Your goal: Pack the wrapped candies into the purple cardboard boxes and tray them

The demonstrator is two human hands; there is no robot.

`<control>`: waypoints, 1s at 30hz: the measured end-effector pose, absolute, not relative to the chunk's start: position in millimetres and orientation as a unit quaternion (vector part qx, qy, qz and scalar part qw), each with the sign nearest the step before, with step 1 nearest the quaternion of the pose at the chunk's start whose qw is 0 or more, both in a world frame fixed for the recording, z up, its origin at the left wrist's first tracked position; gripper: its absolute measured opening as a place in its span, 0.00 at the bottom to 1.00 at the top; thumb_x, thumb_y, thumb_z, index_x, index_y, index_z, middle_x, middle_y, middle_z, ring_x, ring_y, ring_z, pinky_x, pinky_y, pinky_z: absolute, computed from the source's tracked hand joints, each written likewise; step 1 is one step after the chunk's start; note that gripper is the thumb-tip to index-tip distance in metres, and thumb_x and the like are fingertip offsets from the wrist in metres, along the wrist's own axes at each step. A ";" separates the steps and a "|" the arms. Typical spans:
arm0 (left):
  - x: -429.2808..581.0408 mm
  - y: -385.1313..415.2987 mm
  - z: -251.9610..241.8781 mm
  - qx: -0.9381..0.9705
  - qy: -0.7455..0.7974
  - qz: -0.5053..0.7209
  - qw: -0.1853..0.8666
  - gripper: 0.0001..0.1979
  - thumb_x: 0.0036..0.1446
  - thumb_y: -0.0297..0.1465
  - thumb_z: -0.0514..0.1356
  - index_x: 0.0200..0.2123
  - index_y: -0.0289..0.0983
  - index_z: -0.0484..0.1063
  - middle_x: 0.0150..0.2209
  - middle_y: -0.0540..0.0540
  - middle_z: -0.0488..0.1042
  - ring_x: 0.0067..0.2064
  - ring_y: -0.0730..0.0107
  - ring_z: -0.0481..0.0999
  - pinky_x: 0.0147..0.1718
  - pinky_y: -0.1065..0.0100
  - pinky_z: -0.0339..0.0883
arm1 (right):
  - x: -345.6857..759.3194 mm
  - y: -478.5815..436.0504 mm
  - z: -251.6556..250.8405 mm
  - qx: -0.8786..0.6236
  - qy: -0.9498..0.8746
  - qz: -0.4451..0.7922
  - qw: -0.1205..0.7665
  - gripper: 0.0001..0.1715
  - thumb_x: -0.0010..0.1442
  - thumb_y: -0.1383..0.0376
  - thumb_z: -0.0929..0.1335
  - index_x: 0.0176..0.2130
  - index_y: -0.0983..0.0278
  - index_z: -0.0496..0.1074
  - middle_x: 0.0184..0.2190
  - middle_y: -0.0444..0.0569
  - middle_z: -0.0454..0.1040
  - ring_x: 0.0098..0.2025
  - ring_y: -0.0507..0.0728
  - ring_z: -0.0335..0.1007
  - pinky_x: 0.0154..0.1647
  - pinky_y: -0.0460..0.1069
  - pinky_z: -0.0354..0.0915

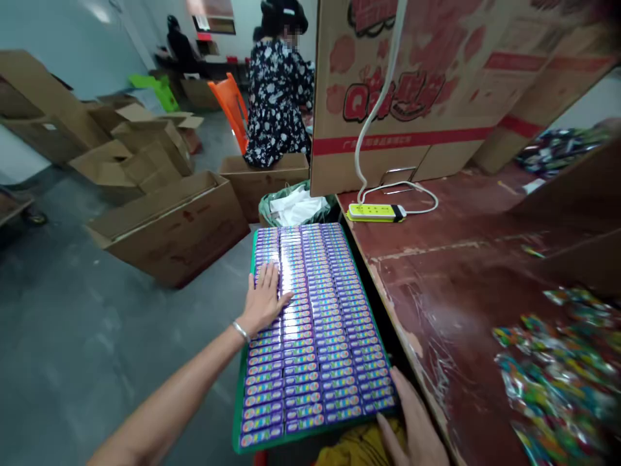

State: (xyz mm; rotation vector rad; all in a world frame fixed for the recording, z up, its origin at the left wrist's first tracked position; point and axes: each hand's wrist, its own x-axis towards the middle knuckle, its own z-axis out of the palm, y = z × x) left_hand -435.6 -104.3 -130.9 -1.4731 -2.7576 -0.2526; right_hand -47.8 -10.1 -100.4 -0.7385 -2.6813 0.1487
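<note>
A green tray [238, 414] is filled with rows of small purple packs [334, 310] with colourful printed labels, laid tightly side by side in long columns. My left hand [262, 299] lies flat on the packs at the tray's left side, fingers stretched out and thumb spread; a silver bracelet circles that wrist. At the near right corner of the tray is my right hand [414, 427], its thumb and fingers apart around the corner. Some of its fingertips are hard to make out. Yellow patterned cloth [361, 446] shows below the tray.
A worn red-brown table [436, 278] runs along the right, bearing a power strip [376, 212], a big carton [407, 97] and a pile of colourful wrapped pieces [557, 369]. Beyond the tray stands a lined bag [298, 206]. Cartons [174, 226] occupy the left floor; a person [279, 97] sits ahead.
</note>
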 end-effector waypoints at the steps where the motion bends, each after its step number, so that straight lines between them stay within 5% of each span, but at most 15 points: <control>1: -440.7 -99.6 -133.4 -0.462 -0.883 -0.079 -0.002 0.42 0.64 0.53 0.43 0.69 0.28 0.46 0.71 0.32 0.44 0.72 0.44 0.41 0.65 0.38 0.37 | -46.6 -9.9 -96.8 -0.269 -0.946 0.035 0.180 0.43 0.62 0.62 0.66 0.70 0.61 0.47 0.59 0.54 0.69 0.57 0.68 0.70 0.53 0.60 0.70; 9: -466.9 -84.5 -129.7 -0.425 -0.900 -0.094 -0.016 0.37 0.64 0.51 0.47 0.68 0.34 0.51 0.71 0.34 0.49 0.71 0.44 0.46 0.65 0.39 0.41 | -28.6 -17.3 -95.8 -0.294 -0.937 0.042 0.185 0.42 0.60 0.62 0.66 0.69 0.56 0.50 0.58 0.49 0.71 0.56 0.66 0.71 0.49 0.57 0.70; 16: -509.2 -39.2 -116.6 -0.338 -0.929 -0.151 0.023 0.19 0.64 0.35 0.60 0.56 0.37 0.67 0.57 0.40 0.69 0.54 0.54 0.72 0.51 0.47 0.69 | -18.1 -27.6 -120.7 -0.337 -0.912 0.143 0.187 0.40 0.57 0.68 0.64 0.67 0.58 0.53 0.60 0.50 0.70 0.56 0.61 0.72 0.48 0.50 0.71; 30: -516.6 -30.1 -113.2 -0.251 -0.935 -0.246 0.056 0.18 0.64 0.35 0.60 0.55 0.36 0.68 0.54 0.40 0.71 0.50 0.57 0.75 0.47 0.51 0.72 | -12.9 -18.5 -117.1 -0.311 -0.920 0.183 0.153 0.46 0.57 0.68 0.66 0.70 0.58 0.47 0.63 0.51 0.65 0.59 0.59 0.69 0.52 0.49 0.70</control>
